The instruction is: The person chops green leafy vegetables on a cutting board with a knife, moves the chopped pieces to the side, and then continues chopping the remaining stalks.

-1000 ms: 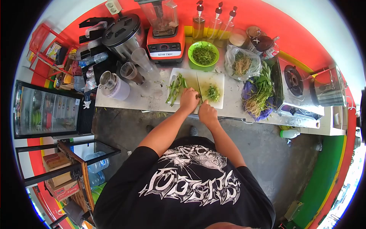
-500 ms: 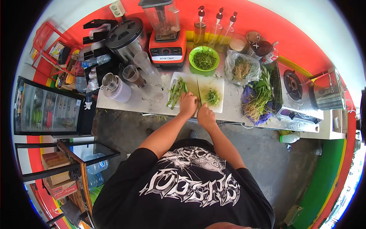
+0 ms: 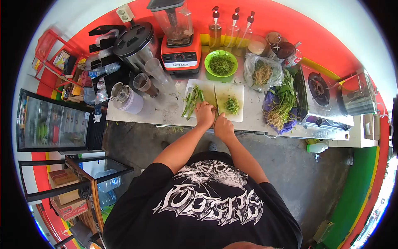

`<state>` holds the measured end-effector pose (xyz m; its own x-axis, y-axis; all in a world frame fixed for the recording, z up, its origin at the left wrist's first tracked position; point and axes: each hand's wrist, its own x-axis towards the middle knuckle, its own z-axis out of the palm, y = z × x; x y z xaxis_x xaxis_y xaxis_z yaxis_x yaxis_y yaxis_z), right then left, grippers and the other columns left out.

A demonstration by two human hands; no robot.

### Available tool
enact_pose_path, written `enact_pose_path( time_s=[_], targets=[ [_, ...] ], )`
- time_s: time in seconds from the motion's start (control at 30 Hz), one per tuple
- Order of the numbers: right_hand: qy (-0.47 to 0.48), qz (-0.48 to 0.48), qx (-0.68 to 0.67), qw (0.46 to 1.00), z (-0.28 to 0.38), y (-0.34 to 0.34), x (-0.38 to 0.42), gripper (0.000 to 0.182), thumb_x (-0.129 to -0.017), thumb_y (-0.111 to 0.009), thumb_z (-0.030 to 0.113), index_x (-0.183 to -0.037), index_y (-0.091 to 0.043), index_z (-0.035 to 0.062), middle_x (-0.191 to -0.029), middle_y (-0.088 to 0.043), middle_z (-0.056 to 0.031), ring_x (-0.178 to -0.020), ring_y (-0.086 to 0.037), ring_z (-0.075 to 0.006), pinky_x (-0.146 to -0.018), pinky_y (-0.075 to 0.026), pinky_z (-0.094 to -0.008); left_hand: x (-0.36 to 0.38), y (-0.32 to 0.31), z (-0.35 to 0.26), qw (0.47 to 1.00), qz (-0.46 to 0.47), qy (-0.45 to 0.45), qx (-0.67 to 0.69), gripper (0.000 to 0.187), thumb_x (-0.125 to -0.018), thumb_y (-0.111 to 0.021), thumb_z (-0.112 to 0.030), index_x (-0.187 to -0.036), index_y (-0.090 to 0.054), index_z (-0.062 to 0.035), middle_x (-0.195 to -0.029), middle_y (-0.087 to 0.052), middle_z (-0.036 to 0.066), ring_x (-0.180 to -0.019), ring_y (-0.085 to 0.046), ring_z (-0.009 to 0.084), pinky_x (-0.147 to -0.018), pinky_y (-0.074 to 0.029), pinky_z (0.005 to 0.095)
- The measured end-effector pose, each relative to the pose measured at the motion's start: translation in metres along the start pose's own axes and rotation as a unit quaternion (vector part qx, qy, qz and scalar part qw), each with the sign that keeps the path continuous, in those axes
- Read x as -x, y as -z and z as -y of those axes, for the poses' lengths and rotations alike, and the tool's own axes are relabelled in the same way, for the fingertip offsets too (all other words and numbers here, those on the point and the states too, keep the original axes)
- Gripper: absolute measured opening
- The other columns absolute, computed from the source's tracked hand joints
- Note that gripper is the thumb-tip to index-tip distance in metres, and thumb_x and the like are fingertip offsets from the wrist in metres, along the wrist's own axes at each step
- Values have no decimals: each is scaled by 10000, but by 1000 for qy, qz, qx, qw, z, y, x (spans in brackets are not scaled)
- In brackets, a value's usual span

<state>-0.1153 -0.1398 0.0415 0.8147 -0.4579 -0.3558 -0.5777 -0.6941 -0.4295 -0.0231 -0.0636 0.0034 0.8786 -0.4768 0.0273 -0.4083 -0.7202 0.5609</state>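
Note:
A white cutting board (image 3: pixel 239 92) lies near the front edge of the counter. My right hand (image 3: pixel 224 125) is closed around the handle of a knife (image 3: pixel 216 98), whose blade points away from me across the board. Left of the blade, my left hand (image 3: pixel 205 115) presses with curled fingers on green stems (image 3: pixel 191 102); the tips under the fingers are hidden. On the board's right side sits a small heap of chopped greens (image 3: pixel 231 106). Beyond the board stands a lime-green bowl (image 3: pixel 221 78) filled with chopped greens.
A red blender (image 3: pixel 180 56) and pump bottles (image 3: pixel 233 35) stand along the back wall. To the right are a plastic bag of roots (image 3: pixel 263 74), a bunch of leafy greens (image 3: pixel 282 103) and a gas stove (image 3: pixel 319 95). Plastic cups (image 3: pixel 145 85) stand left of the board.
The view has shifted slightly. Both hands, the knife and the greens stay in nearly the same place on the board.

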Motion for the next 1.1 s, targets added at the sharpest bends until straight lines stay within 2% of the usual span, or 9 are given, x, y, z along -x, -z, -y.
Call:
enact_pose_path(
  time_s=[0.23, 0.37, 0.43, 0.53, 0.63, 0.7, 0.73, 0.83, 1.1],
  targets=[
    [-8, -61, -27, 998, -2, 0, -4, 275, -989, -525, 209, -1095, -480, -40, -965, -701, -316, -932, -697, -495, -854, -553, -548, 7, 11, 14, 993, -43, -43, 103, 157, -793, -791, -138, -947, -761, -136, -1020, -725, 62, -1107, -578, 304, -947, -415, 474],
    [7, -46, -57, 997, 2, 7, 4, 342, -1012, -526, 290, -1105, -493, -37, -971, -699, -316, -929, -690, -504, -843, -546, -564, 14, 20, 31, 989, -76, -49, 115, 154, -791, -793, -129, -937, -747, -130, -986, -736, 65, -1087, -589, 308, -921, -430, 480],
    [18, -32, -64, 997, 4, 6, 5, 357, -1011, -531, 306, -1112, -498, -35, -973, -698, -317, -928, -688, -506, -841, -544, -568, 15, 31, 34, 986, -110, -49, 113, 138, -799, -785, -105, -927, -734, -105, -990, -706, 88, -1016, -590, 356, -929, -445, 465],
    [31, -15, -52, 998, -1, 1, 8, 386, -1009, -536, 331, -1141, -521, -31, -975, -697, -319, -925, -686, -510, -843, -543, -574, 18, 44, 41, 988, -134, -12, 70, 156, -790, -784, -101, -934, -725, -113, -1037, -690, 82, -1042, -573, 350, -939, -441, 467],
    [35, -42, -6, 998, -17, -1, 5, 346, -1003, -531, 298, -1109, -580, -27, -973, -709, -286, -929, -708, -456, -819, -573, -524, 19, 53, 66, 987, -147, -5, 59, 185, -777, -796, -117, -947, -731, -146, -1065, -675, 65, -1063, -561, 349, -928, -435, 475],
    [-21, -54, 25, 998, -26, 3, 0, 349, -998, -542, 306, -1082, -613, -26, -1011, -711, -273, -949, -707, -449, -823, -574, -522, 23, 58, 80, 987, -150, 9, 54, 195, -776, -795, -119, -958, -731, -147, -1064, -674, 67, -1060, -561, 348, -930, -433, 481],
    [-27, -48, 2, 999, -32, 7, -1, 396, -1000, -545, 338, -1081, -624, -42, -1028, -693, -310, -946, -681, -496, -867, -544, -551, 25, 60, 85, 987, -152, 21, 50, 205, -776, -793, -121, -969, -732, -148, -1064, -673, 70, -1057, -561, 348, -932, -432, 487],
    [-33, -62, -37, 997, -37, 24, 5, 394, -990, -559, 338, -1084, -634, -38, -1006, -698, -305, -946, -680, -489, -865, -538, -551, 28, 62, 94, 987, -150, 54, 34, 223, -778, -788, -115, -990, -731, -151, -1073, -665, 72, -1062, -555, 348, -942, -430, 486],
    [18, -96, -99, 990, -52, 46, 9, 391, -932, -639, 340, -1015, -674, -40, -927, -699, -297, -924, -666, -484, -839, -518, -557, 16, 62, 72, 992, -113, -26, 44, 249, -796, -775, -123, -1037, -719, -150, -1094, -657, 82, -1095, -543, 362, -969, -428, 483]
  ],
)
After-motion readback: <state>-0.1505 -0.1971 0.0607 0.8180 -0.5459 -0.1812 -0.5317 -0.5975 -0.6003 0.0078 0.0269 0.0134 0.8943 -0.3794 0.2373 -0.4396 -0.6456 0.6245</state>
